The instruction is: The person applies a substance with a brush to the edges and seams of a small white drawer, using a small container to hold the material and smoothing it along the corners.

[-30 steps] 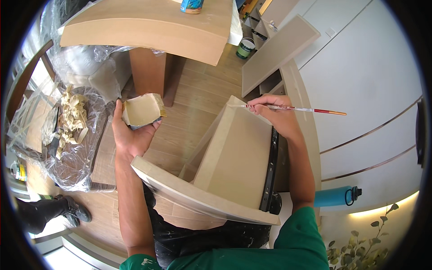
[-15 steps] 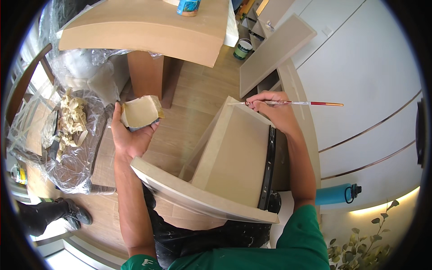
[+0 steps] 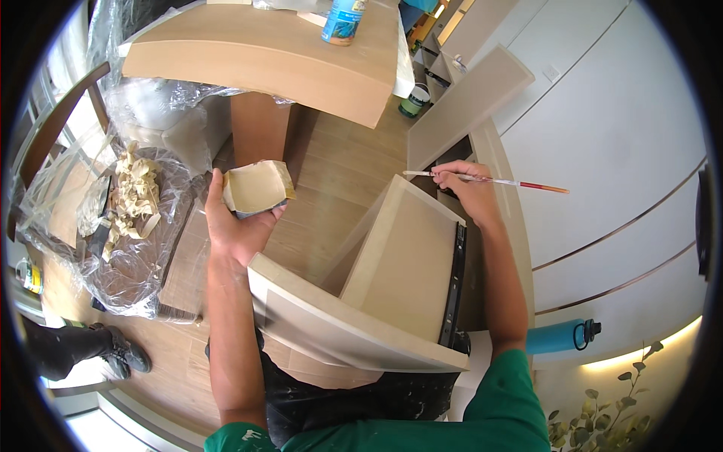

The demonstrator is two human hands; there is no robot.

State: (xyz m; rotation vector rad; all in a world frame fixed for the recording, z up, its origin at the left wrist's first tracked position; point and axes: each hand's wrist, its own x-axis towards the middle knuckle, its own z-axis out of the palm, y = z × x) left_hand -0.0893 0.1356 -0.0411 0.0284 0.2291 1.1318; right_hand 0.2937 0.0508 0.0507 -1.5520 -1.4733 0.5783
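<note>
My left hand (image 3: pixel 237 235) is wrapped round a small cut-down carton (image 3: pixel 258 188), cream paint coating its inside. Between the closed fingers of my right hand (image 3: pixel 473 194) is a thin paintbrush (image 3: pixel 531 185), its red-tipped handle pointing right. The pale bristles sit just beyond the far corner of a pulled-out cream drawer (image 3: pixel 399 275), slightly above it or at its edge; I cannot tell whether they touch. Nearest me is the drawer's curved front panel (image 3: pixel 343 320). A black slide rail (image 3: pixel 456 282) runs along the drawer's right side.
Across from me stands a covered table (image 3: pixel 256 69) with a blue can (image 3: pixel 344 22). Plastic-wrapped seating (image 3: pixel 128 282) with crumpled tape (image 3: pixel 137 188) is at left, near another person's shoe (image 3: pixel 126 354). A paint pail (image 3: pixel 414 101), leaning panel (image 3: pixel 474 109) and blue bottle (image 3: pixel 556 337) are right.
My right hand has moved slightly down and toward me, and the brush tip has shifted right, off the drawer's far corner. The view has shifted; the carton remains in my left hand.
</note>
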